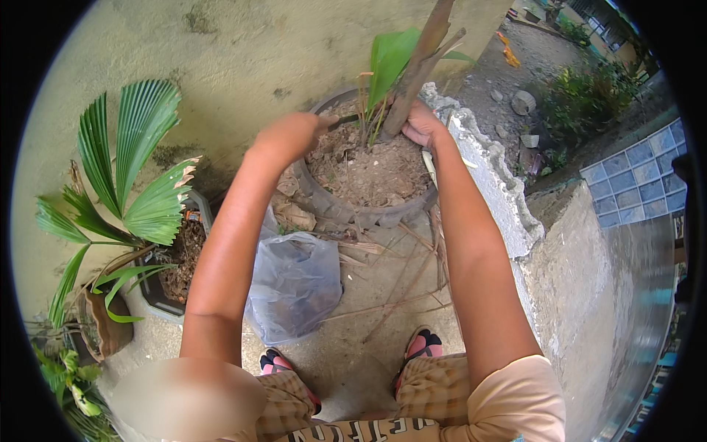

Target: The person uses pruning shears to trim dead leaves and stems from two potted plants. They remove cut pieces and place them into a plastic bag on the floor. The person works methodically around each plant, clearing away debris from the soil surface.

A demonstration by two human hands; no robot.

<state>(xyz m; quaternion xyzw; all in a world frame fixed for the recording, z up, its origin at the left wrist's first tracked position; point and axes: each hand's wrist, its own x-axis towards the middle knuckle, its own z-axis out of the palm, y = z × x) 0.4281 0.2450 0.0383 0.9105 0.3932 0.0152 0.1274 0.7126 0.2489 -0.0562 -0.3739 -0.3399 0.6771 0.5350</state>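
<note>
In the head view, a round planter that looks like a cut tire (364, 216) stands against the wall, filled with dry soil (375, 177). A woody trunk (411, 94) and a green-leaved shoot (386, 66) rise from it. My left hand (290, 135) reaches over the planter's left rim, its fingers around a dark object (347, 118) whose far end passes behind the stems; I cannot tell what it is. My right hand (422, 122) is beside the trunk on the right, its fingers partly hidden behind it.
A tied, translucent plastic bag (295, 287) lies on the concrete before the planter, near dry leaf strips (409, 293). At the left stand a potted fan palm (146, 143) and a brown pot (110, 326). A broken concrete slab (486, 188) lies right of the planter, near a tiled ledge (635, 171).
</note>
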